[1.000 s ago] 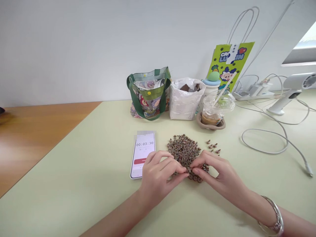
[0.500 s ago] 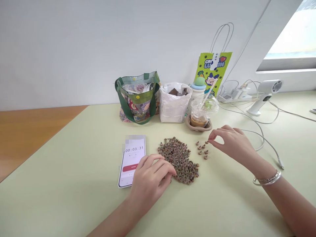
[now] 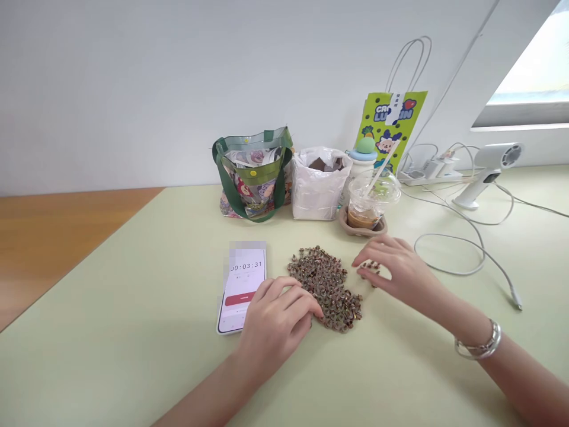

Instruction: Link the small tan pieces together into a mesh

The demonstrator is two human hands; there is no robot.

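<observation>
A heap of small brownish metal screws point(image 3: 326, 284) lies on the pale table. My left hand point(image 3: 278, 317) rests at the heap's near left side, fingers curled and thumb close to the index fingertip. Whatever is between those fingertips is too small to make out. Part of the phone point(image 3: 242, 284), its screen showing a timer, is covered by this hand. To the right of the heap, a small group of loose screws point(image 3: 372, 267) is partly hidden by my right hand point(image 3: 389, 264). That hand hovers with thumb and fingers apart, and nothing shows between them.
Along the wall stand a green-handled bag point(image 3: 253, 172), a white plastic bag point(image 3: 317, 190), a bottle point(image 3: 363, 155) and a green paper bag point(image 3: 391, 121). A plastic cup point(image 3: 368, 201) sits in a cardboard holder. A white fan point(image 3: 489, 172) and cables point(image 3: 480, 255) lie right.
My right hand has moved left from the far side of the loose screws, toward the heap, and its pinched fingertips have parted. My left hand stays by the heap. The view has shifted slightly.
</observation>
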